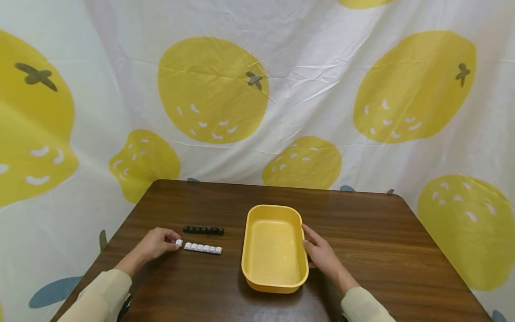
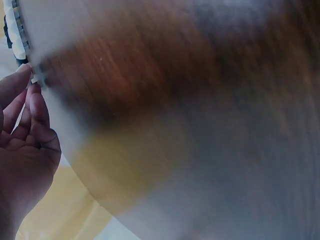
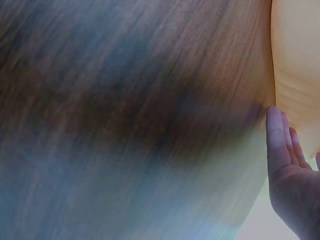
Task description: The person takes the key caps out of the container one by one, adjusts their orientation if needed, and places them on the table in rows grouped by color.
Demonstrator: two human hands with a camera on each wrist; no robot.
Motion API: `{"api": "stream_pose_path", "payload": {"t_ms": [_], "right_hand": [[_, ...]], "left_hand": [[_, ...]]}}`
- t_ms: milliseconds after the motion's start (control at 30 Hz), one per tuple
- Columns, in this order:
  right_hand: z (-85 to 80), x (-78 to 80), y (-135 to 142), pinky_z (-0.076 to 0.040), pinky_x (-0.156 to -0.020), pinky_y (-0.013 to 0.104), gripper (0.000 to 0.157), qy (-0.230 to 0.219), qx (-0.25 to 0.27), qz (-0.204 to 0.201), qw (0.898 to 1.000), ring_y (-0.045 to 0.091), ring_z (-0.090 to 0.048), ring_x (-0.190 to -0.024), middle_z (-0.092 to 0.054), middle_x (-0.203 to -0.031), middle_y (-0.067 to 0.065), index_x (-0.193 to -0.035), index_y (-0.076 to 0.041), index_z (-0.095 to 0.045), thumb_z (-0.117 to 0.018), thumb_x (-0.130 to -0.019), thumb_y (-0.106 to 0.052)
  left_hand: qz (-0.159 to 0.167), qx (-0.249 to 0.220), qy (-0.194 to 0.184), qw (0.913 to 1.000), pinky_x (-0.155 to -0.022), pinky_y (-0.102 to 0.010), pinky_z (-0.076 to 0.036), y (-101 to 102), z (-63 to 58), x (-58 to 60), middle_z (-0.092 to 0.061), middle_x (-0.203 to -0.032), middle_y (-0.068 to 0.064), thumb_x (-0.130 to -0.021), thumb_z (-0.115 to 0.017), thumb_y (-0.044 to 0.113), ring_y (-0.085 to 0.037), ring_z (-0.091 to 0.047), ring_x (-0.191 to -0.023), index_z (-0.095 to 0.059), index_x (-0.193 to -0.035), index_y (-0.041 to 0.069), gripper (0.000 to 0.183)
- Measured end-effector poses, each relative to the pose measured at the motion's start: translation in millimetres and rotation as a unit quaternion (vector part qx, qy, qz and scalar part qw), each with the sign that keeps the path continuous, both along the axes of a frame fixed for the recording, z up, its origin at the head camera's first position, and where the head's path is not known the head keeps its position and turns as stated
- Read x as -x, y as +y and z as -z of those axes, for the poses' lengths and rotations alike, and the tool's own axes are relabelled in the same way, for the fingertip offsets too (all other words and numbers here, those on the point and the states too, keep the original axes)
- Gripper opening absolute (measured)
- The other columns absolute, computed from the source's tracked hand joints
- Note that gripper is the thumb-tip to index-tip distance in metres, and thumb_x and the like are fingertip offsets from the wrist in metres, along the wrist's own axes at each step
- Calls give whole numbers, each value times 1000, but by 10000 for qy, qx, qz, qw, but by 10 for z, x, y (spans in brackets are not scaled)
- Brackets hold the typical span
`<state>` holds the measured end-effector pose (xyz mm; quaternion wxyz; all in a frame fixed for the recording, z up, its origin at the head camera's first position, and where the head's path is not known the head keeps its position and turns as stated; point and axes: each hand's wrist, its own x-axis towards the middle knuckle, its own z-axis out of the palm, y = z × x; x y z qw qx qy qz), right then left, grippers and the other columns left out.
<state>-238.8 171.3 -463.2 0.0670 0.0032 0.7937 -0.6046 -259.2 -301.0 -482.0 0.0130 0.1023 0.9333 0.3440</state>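
My left hand [image 1: 154, 243] pinches a white keycap [image 1: 179, 242] between thumb and fingertips, at the left end of a row of white keycaps [image 1: 203, 248]. A narrow gap separates that keycap from the row. Behind lies a parallel row of black keycaps [image 1: 203, 230]. To the right stands a yellow rectangular tub [image 1: 275, 250] with rounded corners and nothing inside. My right hand [image 1: 323, 257] rests against the tub's right wall. In the right wrist view, the fingers [image 3: 276, 135] lie straight along its side.
The dark wooden table [image 1: 382, 241] has rounded far corners. Right behind it hangs a white cloth [image 1: 306, 80] printed with yellow lemons.
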Motion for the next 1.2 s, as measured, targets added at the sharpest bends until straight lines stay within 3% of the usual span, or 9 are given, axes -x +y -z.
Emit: {"api": "stream_pose_path", "payload": {"t_ms": [567, 800, 933, 1100, 1200], "right_hand": [[37, 32, -7, -57, -56, 44, 53, 18, -75, -14, 10000, 27, -66, -80, -62, -115, 24, -154, -10, -36, -48, -103, -11], [16, 19, -8, -56, -56, 40, 52, 47, -218, 9, 9998, 24, -65, -80, -61, -114, 22, -154, -11, -37, -47, -103, -11], [13, 3, -2, -56, -58, 41, 53, 36, -224, 4, 9997, 25, -65, -81, -60, -115, 22, -154, -12, -36, -47, -103, -11], [-10, -12, 83, -57, -65, 44, 56, -8, -204, -61, 9998, 31, -67, -93, -56, -125, 27, -157, -10, -27, -46, -105, -19], [-57, 13, 211, -56, -75, 48, 58, 72, -601, -33, 9982, 35, -65, -104, -52, -134, 30, -158, -10, -25, -44, -106, -28]], "left_hand": [[146, 15, 40, 9999, -65, -31, -43, 61, 55, -32, -60, -79, 2, -81, -78, 6, -14, -52, -74, -73, -94, 3, 14], [155, -197, 2, 9997, -64, -28, -43, 64, 68, -24, -59, -80, 1, -80, -80, 5, -15, -53, -74, -70, -106, 0, 28], [-1, -163, -69, 9998, -66, -30, -45, 55, 73, -22, -60, -83, 0, -83, -78, 10, -16, -54, -76, -70, -110, 1, 30], [-103, 76, 135, 9998, -75, -40, -51, 169, -60, -11, -67, -97, -5, -94, -69, 21, -20, -61, -88, -68, -116, 1, 30], [87, 487, 604, 9969, -79, -46, -52, 386, -187, 36, -67, -104, -10, -97, -65, 23, -25, -63, -93, -67, -118, -1, 32]]}}
